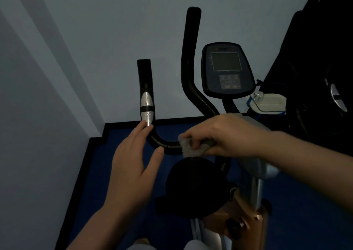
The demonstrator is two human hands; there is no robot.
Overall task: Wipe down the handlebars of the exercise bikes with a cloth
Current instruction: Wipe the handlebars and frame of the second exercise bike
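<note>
Grey cloth (193,146) wrapped on black handlebar (166,144), low bend, pinched there by right hand (223,135). Left hand (131,165) fingers straight, spread, tips touching silver grip sensor (146,106). Console (226,70) behind.

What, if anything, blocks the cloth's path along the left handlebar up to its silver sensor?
Only the left hand: its open fingers rest at the silver sensor, thumb against the bend. The cloth, gripped by the right hand, sits on the handlebar lower down; bare bar lies between.
</note>
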